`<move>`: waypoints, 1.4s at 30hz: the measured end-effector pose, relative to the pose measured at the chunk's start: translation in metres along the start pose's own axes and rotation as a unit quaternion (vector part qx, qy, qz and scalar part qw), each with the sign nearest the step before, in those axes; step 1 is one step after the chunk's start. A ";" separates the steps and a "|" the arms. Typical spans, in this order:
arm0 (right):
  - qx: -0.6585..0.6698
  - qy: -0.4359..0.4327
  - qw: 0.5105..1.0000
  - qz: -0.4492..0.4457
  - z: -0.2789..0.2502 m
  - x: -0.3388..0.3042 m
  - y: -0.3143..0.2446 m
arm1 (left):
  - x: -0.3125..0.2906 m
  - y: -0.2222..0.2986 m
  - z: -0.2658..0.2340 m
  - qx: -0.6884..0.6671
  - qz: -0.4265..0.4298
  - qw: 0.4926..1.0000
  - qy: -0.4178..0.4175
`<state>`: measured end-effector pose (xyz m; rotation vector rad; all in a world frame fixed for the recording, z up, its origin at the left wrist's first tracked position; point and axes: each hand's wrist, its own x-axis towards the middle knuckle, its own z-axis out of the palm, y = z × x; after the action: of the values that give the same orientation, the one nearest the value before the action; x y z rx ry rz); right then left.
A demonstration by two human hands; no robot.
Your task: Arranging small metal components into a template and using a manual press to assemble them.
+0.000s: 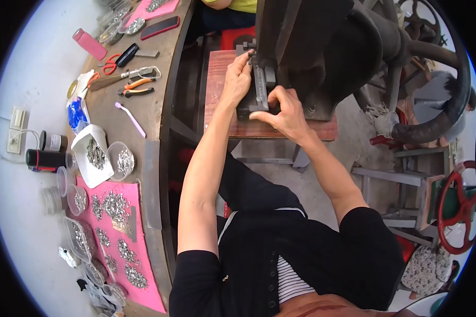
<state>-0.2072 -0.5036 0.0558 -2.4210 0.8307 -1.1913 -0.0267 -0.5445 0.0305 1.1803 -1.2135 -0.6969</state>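
A long, narrow metal die (261, 89) lies under the dark iron body of a hand press (322, 47), on a reddish wooden board (217, 79). My left hand (238, 79) has its fingers closed at the far left end of the die, beside a small bolt. At the near end, my right hand (284, 112) grips the die's corner, its thumb stretched across the front and its fingers bent along the right side. The press partly hides the die's far right side, and the undersides of my fingertips do not show.
Along the left runs a workbench (152, 116) with a pink sheet (148, 264) bearing piles of small metal pieces, a white tray (84, 174), orange-handled pliers (137, 84), a lilac toothbrush (131, 120) and a phone (160, 28). A press handwheel (463, 79) curves at right. Other people sit nearby.
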 end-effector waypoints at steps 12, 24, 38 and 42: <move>-0.063 0.522 0.847 -0.078 -0.262 -0.056 -0.013 | -0.073 0.038 -0.014 0.088 0.010 0.989 -0.118; -0.091 0.242 0.945 0.201 -0.319 0.028 -0.041 | -0.072 0.030 -0.011 0.220 0.080 0.967 -0.097; -0.083 0.250 0.954 0.141 -0.340 0.045 -0.022 | -0.048 0.029 0.000 0.279 0.078 0.950 -0.119; -0.192 0.372 0.891 0.175 -0.275 -0.009 -0.020 | -0.054 0.027 -0.003 0.278 0.083 0.951 -0.110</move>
<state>-0.4233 -0.4896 0.2261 -1.8875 1.7797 -1.9647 -0.0425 -0.4871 0.0382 1.4596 -1.7493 -0.3694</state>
